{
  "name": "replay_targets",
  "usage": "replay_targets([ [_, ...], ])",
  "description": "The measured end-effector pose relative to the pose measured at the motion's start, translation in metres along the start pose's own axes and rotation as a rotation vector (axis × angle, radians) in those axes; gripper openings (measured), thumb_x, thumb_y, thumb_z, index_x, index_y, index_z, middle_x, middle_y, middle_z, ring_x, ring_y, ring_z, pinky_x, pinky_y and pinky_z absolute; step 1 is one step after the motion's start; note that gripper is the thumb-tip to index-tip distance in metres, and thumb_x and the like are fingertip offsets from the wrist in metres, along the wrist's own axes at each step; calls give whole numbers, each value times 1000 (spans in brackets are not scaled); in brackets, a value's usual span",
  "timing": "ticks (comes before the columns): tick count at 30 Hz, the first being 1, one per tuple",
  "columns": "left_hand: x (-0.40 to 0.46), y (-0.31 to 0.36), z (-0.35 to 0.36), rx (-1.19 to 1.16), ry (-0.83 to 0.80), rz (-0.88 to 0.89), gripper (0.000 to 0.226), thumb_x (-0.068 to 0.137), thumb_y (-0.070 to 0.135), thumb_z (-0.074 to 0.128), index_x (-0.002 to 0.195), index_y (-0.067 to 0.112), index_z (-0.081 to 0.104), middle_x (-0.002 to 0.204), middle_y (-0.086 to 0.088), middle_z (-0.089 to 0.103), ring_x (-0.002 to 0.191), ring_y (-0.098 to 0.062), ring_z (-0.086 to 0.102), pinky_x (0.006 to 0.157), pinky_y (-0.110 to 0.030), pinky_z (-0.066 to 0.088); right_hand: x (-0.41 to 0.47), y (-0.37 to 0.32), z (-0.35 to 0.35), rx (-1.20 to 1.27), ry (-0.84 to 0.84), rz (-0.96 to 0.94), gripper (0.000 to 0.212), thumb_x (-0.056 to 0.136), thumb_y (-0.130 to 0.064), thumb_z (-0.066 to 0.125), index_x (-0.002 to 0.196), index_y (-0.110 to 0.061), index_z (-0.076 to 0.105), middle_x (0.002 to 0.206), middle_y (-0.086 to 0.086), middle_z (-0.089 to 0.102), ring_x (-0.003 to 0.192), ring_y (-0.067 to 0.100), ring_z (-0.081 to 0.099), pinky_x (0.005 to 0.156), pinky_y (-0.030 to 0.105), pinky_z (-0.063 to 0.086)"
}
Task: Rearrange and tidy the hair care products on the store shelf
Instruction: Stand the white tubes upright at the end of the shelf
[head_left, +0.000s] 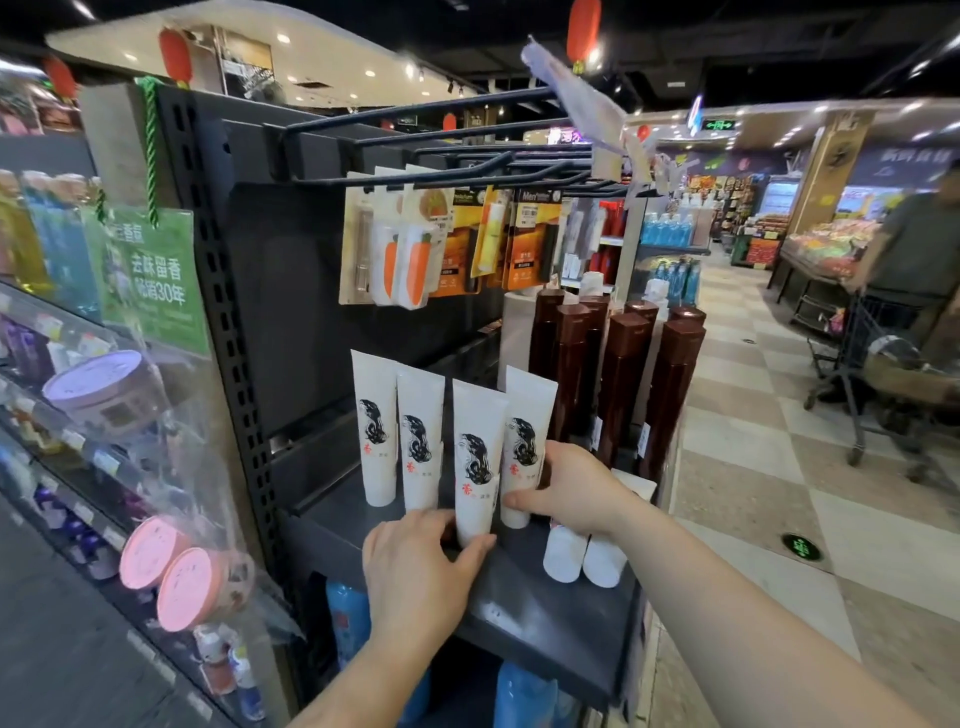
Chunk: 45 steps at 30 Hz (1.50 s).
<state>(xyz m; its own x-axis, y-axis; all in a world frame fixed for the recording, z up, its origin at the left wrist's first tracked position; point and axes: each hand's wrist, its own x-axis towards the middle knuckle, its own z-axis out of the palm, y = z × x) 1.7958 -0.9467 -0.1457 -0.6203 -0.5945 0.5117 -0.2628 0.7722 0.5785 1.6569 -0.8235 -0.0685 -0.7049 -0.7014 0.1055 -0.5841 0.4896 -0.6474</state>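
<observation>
Several white tubes printed with a black hair drawing stand cap-down on the dark shelf (545, 613). My left hand (415, 566) grips the base of the front tube (475, 462). My right hand (571, 488) holds the tube to its right (524, 441) near its lower part. Two more tubes (376, 431) stand to the left, untouched. Tall dark brown bottles (623, 384) stand in rows behind and to the right. Two white tubes (582, 556) lie flat on the shelf below my right wrist.
Carded items (447, 249) hang from black hooks above the shelf. Blue bottles (348, 623) sit on the lower level. At left, a side shelf holds pink tubs (176, 571). A person with a shopping cart (872, 374) stands in the aisle at right.
</observation>
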Motion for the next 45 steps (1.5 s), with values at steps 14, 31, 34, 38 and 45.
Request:
replay_targets([
  [14,4,3,-1,4,-28,-66,27,65,64,72,77,40,66,67,16,60,70,-7,54,73,-33,45,-5,18,-13,21,-173,-143,28,65,-43,79,84,-45,58,84,-27,67,79,-17,59,58,6,42],
  [31,-6,76,20,104,64,-440,33,71,62,68,82,34,56,69,14,59,71,-7,55,83,-37,47,39,41,-26,161,-226,-228,50,76,-11,76,117,-25,51,112,-8,65,104,11,61,91,30,51],
  [34,1,78,21,121,97,-441,35,71,65,66,86,35,57,69,15,59,70,-4,55,86,-36,47,46,44,-25,170,-259,-201,53,74,-17,79,117,-29,50,110,-11,63,104,11,60,87,27,50],
  [38,4,78,22,135,87,-436,38,71,67,62,88,34,59,72,15,62,72,-4,57,87,-35,45,49,45,-22,114,-262,-221,55,67,-27,83,112,-30,53,101,-16,62,99,7,59,83,24,47],
  [45,2,74,23,158,127,-441,32,76,59,64,98,37,59,76,21,55,81,-8,61,92,-36,44,63,51,-17,107,-212,-210,48,78,-18,78,119,-23,54,119,-6,65,108,11,61,91,26,49],
])
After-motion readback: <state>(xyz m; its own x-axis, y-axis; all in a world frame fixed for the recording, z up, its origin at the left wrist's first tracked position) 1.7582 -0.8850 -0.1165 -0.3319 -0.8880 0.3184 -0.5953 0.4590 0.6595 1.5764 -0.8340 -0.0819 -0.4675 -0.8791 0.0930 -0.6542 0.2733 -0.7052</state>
